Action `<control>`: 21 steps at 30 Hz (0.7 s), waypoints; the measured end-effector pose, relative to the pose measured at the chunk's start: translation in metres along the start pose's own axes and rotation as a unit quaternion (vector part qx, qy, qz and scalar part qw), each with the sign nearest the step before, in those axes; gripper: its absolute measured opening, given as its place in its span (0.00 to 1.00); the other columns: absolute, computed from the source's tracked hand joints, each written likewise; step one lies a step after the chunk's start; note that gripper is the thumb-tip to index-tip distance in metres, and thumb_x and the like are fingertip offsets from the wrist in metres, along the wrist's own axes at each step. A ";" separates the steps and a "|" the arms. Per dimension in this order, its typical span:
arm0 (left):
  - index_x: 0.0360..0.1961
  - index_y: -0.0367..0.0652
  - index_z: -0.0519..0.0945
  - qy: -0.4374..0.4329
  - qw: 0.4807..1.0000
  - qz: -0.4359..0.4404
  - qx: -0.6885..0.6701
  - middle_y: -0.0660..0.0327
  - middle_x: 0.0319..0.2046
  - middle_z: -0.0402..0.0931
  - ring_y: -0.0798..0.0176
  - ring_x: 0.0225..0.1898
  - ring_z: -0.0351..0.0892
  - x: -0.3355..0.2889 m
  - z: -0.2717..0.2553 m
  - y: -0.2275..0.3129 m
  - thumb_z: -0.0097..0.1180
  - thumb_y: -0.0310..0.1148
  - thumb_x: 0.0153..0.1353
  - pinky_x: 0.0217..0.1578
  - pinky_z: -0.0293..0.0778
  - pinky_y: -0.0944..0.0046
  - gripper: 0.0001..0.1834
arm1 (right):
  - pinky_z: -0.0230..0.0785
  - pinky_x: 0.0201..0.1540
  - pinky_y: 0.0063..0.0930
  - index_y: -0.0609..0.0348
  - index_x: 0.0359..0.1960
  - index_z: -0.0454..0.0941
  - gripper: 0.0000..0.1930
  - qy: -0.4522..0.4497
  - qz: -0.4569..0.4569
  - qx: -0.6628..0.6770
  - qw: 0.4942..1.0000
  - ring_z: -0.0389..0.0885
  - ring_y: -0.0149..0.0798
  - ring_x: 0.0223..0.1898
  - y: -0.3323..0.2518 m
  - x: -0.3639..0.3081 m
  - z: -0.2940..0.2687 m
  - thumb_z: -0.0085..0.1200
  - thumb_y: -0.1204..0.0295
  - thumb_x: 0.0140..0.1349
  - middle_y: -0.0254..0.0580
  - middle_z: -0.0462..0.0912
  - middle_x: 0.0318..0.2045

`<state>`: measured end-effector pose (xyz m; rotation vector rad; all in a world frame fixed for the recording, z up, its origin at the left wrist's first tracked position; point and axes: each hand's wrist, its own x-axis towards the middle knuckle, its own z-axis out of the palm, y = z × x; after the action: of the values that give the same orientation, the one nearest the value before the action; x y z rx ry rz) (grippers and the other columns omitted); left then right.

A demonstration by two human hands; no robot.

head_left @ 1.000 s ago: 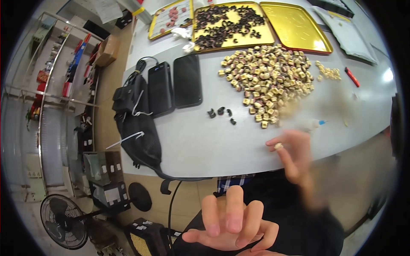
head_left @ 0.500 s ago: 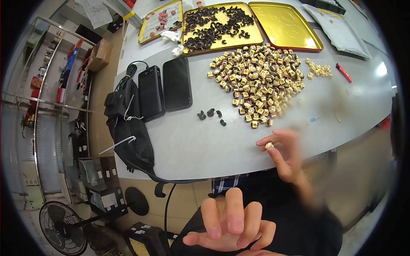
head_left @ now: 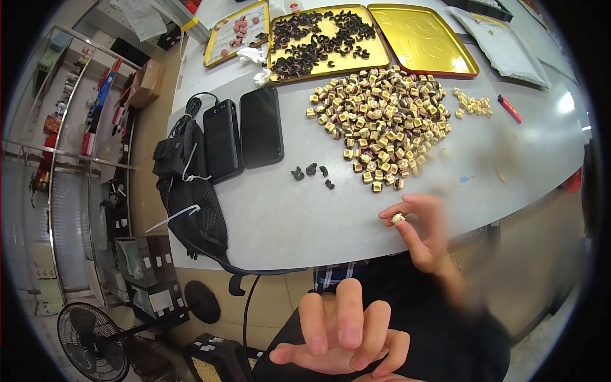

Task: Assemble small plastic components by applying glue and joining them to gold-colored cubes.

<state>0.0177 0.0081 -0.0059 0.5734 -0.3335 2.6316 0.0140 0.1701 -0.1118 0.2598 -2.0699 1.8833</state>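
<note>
My right hand (head_left: 425,230), just past the table's front edge pile, pinches a small cream-coloured piece (head_left: 398,218) between thumb and fingertips. Close to the camera, low in the view, my left hand (head_left: 347,334) is raised with bent fingers spread and nothing in them. Beyond the right hand lies a large heap of small cube-like pieces (head_left: 388,121) with hollowed cream faces and dark and pink sides. Several small dark curved pieces (head_left: 311,169) lie to the heap's left. At its right sits a small cluster of cream pieces (head_left: 474,105).
Behind the heap, a gold tray (head_left: 382,62) holds many dark curved pieces, beside another gold tray (head_left: 423,41). A smaller tray (head_left: 213,56) bears pink pieces. Phone (head_left: 261,127), power bank (head_left: 221,140) and black mesh strap (head_left: 194,210) occupy the left. A red cutter (head_left: 510,109) lies right.
The view has shifted very slightly. Both hands keep nearly the same pose, with the cream piece still pinched in my right hand.
</note>
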 end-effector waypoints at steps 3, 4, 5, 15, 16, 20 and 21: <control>0.40 0.41 0.70 0.001 1.000 0.003 0.003 0.56 0.53 0.63 0.56 0.46 0.66 -0.002 0.000 0.000 0.58 0.40 0.67 0.40 0.70 0.49 0.14 | 0.72 0.51 0.35 0.60 0.62 0.60 0.20 -0.001 -0.002 -0.002 1.000 0.80 0.40 0.42 0.000 0.000 0.000 0.48 0.81 0.70 0.55 0.82 0.44; 0.40 0.41 0.70 0.002 1.000 0.004 0.005 0.56 0.53 0.63 0.56 0.46 0.66 -0.003 -0.001 0.000 0.58 0.39 0.67 0.40 0.70 0.49 0.14 | 0.72 0.51 0.35 0.60 0.62 0.60 0.20 -0.002 -0.002 -0.003 1.000 0.80 0.40 0.42 0.000 0.000 0.000 0.48 0.81 0.70 0.55 0.82 0.44; 0.40 0.41 0.70 0.001 1.000 0.004 0.005 0.56 0.53 0.63 0.56 0.46 0.66 -0.003 0.000 0.000 0.58 0.39 0.67 0.40 0.70 0.49 0.14 | 0.72 0.51 0.35 0.60 0.62 0.60 0.20 -0.002 -0.003 -0.003 1.000 0.80 0.40 0.42 0.000 0.000 0.000 0.48 0.81 0.70 0.55 0.82 0.44; 0.40 0.42 0.69 -0.011 0.999 0.030 0.018 0.55 0.54 0.63 0.56 0.47 0.68 0.001 -0.001 -0.003 0.58 0.38 0.67 0.42 0.73 0.47 0.13 | 0.72 0.50 0.35 0.60 0.62 0.60 0.21 -0.001 -0.003 -0.004 1.000 0.80 0.40 0.41 -0.001 0.002 -0.001 0.48 0.81 0.70 0.55 0.82 0.44; 0.40 0.42 0.69 -0.016 0.999 0.028 0.025 0.55 0.54 0.63 0.56 0.47 0.68 0.002 -0.001 -0.003 0.58 0.38 0.67 0.43 0.74 0.47 0.13 | 0.72 0.50 0.35 0.60 0.62 0.60 0.21 -0.001 -0.003 -0.004 1.000 0.80 0.40 0.41 -0.001 0.002 -0.001 0.48 0.81 0.70 0.55 0.82 0.44; 0.40 0.42 0.70 -0.020 0.999 0.024 0.025 0.55 0.54 0.63 0.55 0.48 0.68 0.002 -0.003 -0.002 0.58 0.39 0.68 0.43 0.74 0.48 0.13 | 0.73 0.50 0.34 0.60 0.62 0.60 0.21 -0.002 -0.009 -0.010 1.000 0.80 0.40 0.41 0.000 0.002 0.000 0.48 0.81 0.70 0.55 0.82 0.44; 0.40 0.42 0.70 -0.020 0.999 0.025 0.025 0.55 0.54 0.63 0.55 0.48 0.68 -0.001 -0.003 -0.004 0.58 0.39 0.68 0.43 0.74 0.48 0.13 | 0.73 0.50 0.34 0.60 0.62 0.60 0.21 -0.002 -0.009 -0.010 1.000 0.80 0.40 0.41 -0.001 0.002 0.000 0.48 0.81 0.70 0.55 0.82 0.44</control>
<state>0.0192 0.0120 -0.0080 0.6436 -0.2996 2.6847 0.0128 0.1705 -0.1103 0.2753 -2.0817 1.8515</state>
